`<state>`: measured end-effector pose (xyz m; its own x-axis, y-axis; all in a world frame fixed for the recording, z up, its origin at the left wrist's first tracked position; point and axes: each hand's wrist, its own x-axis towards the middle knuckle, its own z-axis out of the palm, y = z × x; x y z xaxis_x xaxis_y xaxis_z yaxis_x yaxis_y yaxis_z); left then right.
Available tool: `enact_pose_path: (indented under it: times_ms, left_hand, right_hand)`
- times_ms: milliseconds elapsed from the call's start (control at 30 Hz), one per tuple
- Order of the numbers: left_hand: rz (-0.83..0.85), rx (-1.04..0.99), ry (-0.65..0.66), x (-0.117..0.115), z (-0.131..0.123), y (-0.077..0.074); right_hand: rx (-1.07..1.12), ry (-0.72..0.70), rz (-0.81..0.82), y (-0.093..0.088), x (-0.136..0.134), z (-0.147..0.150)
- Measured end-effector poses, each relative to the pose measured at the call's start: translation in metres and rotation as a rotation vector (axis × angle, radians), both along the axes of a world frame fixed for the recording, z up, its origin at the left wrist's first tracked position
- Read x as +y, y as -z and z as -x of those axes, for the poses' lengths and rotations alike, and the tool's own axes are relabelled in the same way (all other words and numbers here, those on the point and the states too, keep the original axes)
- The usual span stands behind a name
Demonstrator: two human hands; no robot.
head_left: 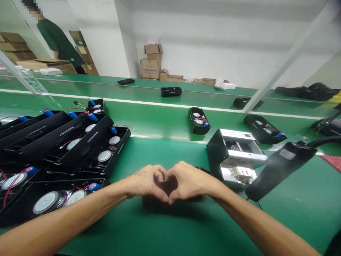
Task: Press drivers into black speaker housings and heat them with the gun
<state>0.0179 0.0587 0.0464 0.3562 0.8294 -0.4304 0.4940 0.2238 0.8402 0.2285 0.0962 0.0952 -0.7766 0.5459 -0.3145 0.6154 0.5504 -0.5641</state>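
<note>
My left hand and my right hand meet in the middle of the view. Their curled fingertips touch at the top and their thumbs at the bottom, leaving a heart-shaped gap between them. Neither seems to grip anything; thumb and fingers of each stand apart. A dark speaker housing is below and behind them, mostly covered by the hands and blurred, so its contents are hidden. Left of my hands lies an open black speaker case with two round speakers and a blue battery.
Several more black speaker cases crowd the left. At right stand a silver-and-black machine and a black cylindrical tool with a cable. Single housings sit on the green conveyor beyond. A person stands far left near cardboard boxes.
</note>
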Motion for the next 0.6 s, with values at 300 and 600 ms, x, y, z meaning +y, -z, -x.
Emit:
enact_pose_path:
  times_ms: [300, 600]
  left_hand:
    - [0.019, -0.048, -0.010, 0.0038, -0.0019, -0.0026]
    - [0.037, -0.060, -0.003, 0.0025, -0.0036, -0.0043]
  right_hand:
    - [-0.016, -0.046, -0.132, 0.0002, -0.0020, 0.0024]
    - [0.009, 0.056, -0.079, 0.0044, -0.0079, 0.0045]
